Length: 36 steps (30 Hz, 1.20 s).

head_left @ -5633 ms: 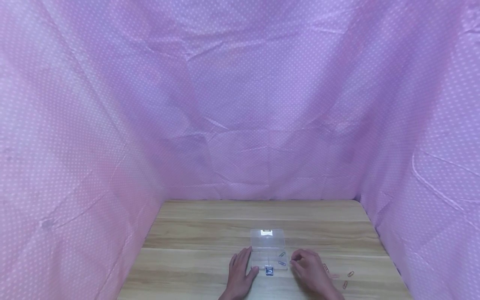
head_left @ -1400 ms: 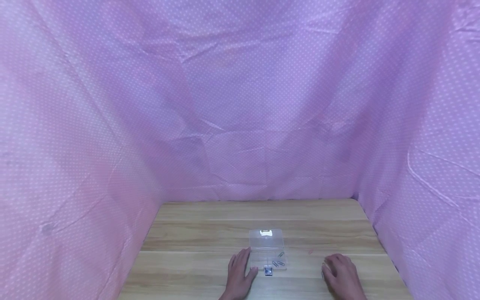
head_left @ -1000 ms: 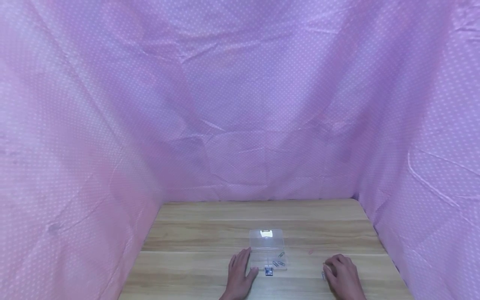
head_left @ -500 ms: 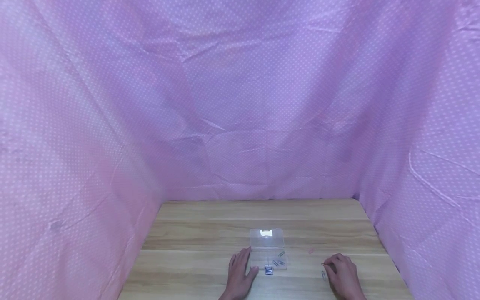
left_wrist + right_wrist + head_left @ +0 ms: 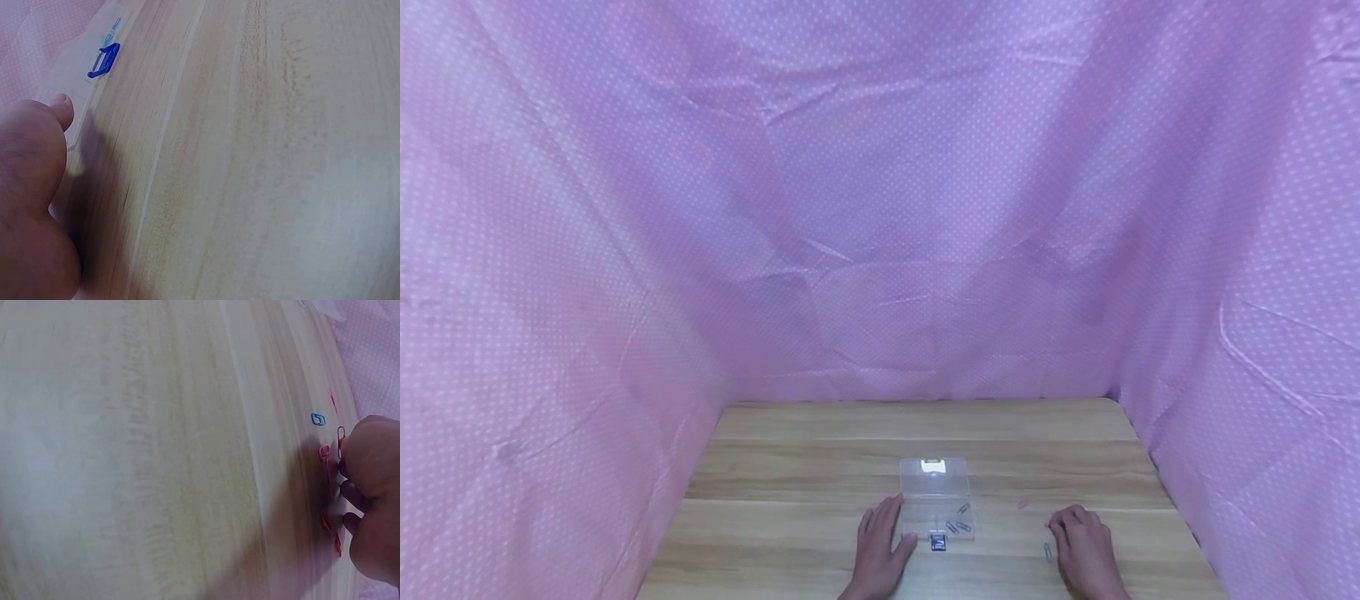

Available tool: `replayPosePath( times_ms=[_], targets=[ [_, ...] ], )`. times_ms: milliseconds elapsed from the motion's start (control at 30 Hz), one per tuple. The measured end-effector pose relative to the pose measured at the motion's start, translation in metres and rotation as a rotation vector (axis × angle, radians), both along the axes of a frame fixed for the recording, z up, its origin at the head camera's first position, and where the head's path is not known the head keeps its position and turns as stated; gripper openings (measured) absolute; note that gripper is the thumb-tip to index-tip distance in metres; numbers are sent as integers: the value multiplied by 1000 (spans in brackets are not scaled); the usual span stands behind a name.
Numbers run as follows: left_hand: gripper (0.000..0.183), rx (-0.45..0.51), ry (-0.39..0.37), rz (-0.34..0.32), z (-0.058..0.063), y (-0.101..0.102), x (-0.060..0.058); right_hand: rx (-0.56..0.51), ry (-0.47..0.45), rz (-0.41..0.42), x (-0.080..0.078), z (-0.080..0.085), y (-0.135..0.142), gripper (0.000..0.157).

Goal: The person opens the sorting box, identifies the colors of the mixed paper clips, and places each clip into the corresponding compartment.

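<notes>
The fingers [image 5: 887, 512] of my left hand [image 5: 877, 552] lie straight along the left side of a clear plastic compartment box [image 5: 917, 518], my thumb spread away from them at its near corner. The box's lid [image 5: 934, 482] is open, lying beyond those fingertips, and a blue latch [image 5: 938, 543] shows just right of that thumb. Three bluish paper clips [image 5: 963, 527] rest in the half of the box farther from my left fingers.

Well to the right, my right hand [image 5: 1086, 550] has its thumb and fingers pinching a red paper clip [image 5: 340, 442], which pokes out past the thumb. On the bench [image 5: 790, 467], a blue paper clip [image 5: 1047, 551] lies just left of that thumb, and a pink paper clip [image 5: 1023, 502] ahead and to the left of the pinch. More reddish clips [image 5: 325, 521] lie beside and under my right fingers. Polka-dot cloth [image 5: 880, 208] hangs beyond both hands.
</notes>
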<state>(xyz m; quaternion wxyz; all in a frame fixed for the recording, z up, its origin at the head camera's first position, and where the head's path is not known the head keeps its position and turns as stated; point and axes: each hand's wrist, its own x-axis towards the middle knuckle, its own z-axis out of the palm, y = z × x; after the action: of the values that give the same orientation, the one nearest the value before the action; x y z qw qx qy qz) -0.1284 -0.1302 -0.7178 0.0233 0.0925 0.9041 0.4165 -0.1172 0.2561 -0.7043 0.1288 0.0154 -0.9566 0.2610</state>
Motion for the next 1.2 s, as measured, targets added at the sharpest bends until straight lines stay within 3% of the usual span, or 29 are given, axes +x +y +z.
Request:
replayPosePath(
  times_ms=[167, 267, 400, 500, 667, 767, 967, 1200],
  targets=[
    [73, 2, -22, 18, -1, 0, -1, -33, 25, -11, -2, 3, -1, 17],
    [72, 7, 9, 18, -2, 1, -1, -52, 64, -9, -2, 6, -2, 19],
    [71, 10, 38, 17, -3, 2, -1, -95, 56, -7, -2, 10, -3, 12],
    [72, 16, 9, 21, -3, 2, -1, -125, 52, -11, -2, 14, -4, 11],
    [73, 29, -46, 21, -3, 2, -2, -155, 170, -3, -2, 19, -10, 22],
    [72, 29, -23, 18, -3, 3, -1, -166, 241, 15, -3, 20, -15, 27],
    [71, -3, 23, 9, -2, 2, 0, -202, 204, 39, -4, 25, -24, 31],
    [75, -26, -95, 14, 2, 1, -1, -225, 223, 93, -8, 26, -41, 35]
  ],
)
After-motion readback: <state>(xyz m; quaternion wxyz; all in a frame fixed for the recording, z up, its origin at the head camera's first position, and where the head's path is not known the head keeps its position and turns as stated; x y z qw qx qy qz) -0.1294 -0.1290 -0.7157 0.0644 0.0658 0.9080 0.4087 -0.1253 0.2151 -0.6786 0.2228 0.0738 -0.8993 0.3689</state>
